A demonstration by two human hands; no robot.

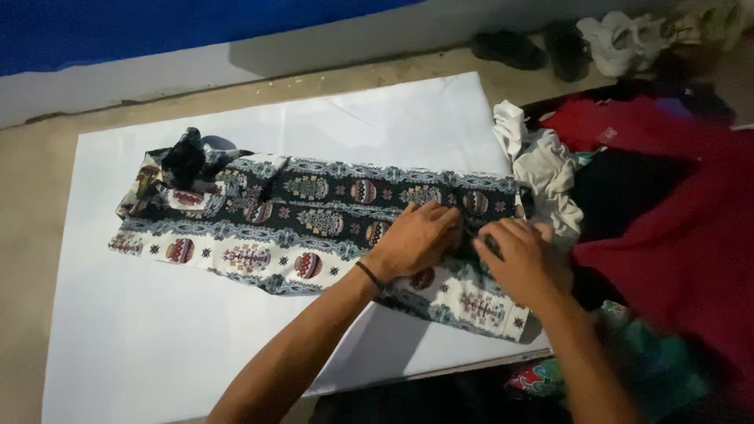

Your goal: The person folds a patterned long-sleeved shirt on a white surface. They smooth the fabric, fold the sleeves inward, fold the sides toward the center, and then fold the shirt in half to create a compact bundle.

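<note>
A long patterned cloth (314,216), dark with white bands and red round motifs, lies folded lengthwise across a white board (157,330). My left hand (416,239) presses flat on the cloth's right part; a dark band is around its wrist. Beside it, my right hand (522,255) has its fingers curled on the cloth's right end, pinching the fabric. The cloth's left end (184,165) is bunched into a dark lump.
A pile of clothes lies at the right: white fabric (542,165), red garments (675,228), a green patterned piece (628,369). Dark shoes (510,47) and white shoes (620,39) stand by the wall. The board rests on a tan floor (31,235).
</note>
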